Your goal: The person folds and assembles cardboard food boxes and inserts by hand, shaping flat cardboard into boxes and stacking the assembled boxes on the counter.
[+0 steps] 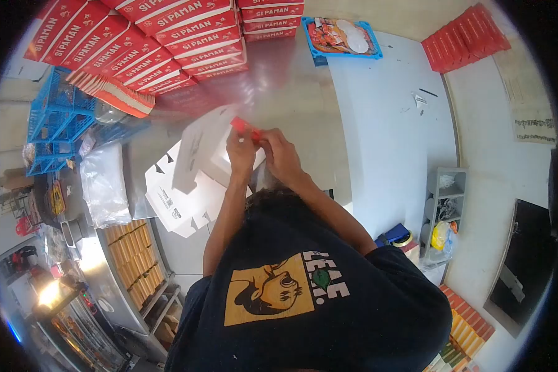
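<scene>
A partly folded white cardboard box [195, 195], with slotted tabs and small dark print, is in front of me over the steel counter. One panel of it [198, 146] stands raised and is slightly blurred. My left hand [242, 150] is closed on the box's edge, where a red outer face [245, 128] shows. Close beside it, my right hand [280, 156] pinches the same red-faced edge with bent fingers. The two hands nearly touch, and some fingertips are hidden behind the cardboard.
Stacks of red printed boxes [192, 40] line the counter's back left. A blue tray [344, 37] with packets sits at the back, on the white surface [378, 136]. Plastic bags [105, 186] and blue baskets [59, 118] are at left. A grey shelf [446, 204] stands right.
</scene>
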A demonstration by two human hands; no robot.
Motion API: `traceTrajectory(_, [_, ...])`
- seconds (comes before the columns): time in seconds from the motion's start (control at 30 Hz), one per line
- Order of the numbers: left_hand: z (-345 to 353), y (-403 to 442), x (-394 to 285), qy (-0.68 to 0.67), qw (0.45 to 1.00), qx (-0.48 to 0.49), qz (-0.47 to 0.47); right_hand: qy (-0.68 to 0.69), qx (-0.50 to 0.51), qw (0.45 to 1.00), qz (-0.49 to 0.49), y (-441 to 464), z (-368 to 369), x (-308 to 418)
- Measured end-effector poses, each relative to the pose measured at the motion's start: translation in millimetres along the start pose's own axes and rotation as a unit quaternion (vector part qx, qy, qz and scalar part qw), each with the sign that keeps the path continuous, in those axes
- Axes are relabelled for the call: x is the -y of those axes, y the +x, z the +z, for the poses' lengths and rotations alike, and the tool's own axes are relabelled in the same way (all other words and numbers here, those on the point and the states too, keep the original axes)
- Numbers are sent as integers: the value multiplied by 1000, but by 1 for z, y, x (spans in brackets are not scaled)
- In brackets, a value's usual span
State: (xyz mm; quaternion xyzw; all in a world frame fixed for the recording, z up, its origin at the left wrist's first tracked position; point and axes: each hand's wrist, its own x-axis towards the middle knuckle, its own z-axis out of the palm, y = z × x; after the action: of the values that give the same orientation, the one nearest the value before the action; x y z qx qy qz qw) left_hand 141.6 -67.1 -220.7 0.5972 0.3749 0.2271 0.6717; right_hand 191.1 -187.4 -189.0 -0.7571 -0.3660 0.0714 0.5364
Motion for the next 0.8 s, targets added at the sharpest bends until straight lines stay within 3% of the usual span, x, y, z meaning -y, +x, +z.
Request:
traceTrajectory(0.03, [1, -3, -6, -1, 1000, 0, 1, -4, 6, 1000, 24, 3, -1, 4])
traceTrajectory(0.1, [2, -11, -17, 132, 986, 4, 100, -7, 13, 999, 48, 3, -1, 6])
traceTrajectory(0.2, [4, -7, -8, 120, 992, -3, 31, -66, 29, 996, 52, 6, 1, -4])
traceTrajectory(0.27, [6, -10, -8, 112, 993, -6, 22, -13, -57, 997, 54, 4, 7, -16])
traceTrajectory(0.4, [4, -16, -19, 114, 993, 29, -18, 66, -88, 985, 136, 4, 9, -25])
traceTrajectory(0.5, [4, -20, -28, 163, 986, 29, 8, 60, -87, 984, 144, 0, 8, -23])
traceTrajectory(0.63, [6, -12, -7, 128, 991, 11, 26, 71, -83, 982, 157, -2, 8, -24])
traceTrajectory(0.7, [8, -13, -6, 241, 965, 32, 95, 71, -78, 983, 153, -2, 7, -25])
traceTrajectory(0.73, [11, -15, -7, 239, 966, 27, 94, 51, -78, 984, 151, -3, 7, -25])
traceTrajectory(0.8, [18, -22, -7, 298, 936, 19, 188, 30, -75, 985, 149, -3, 6, -21])
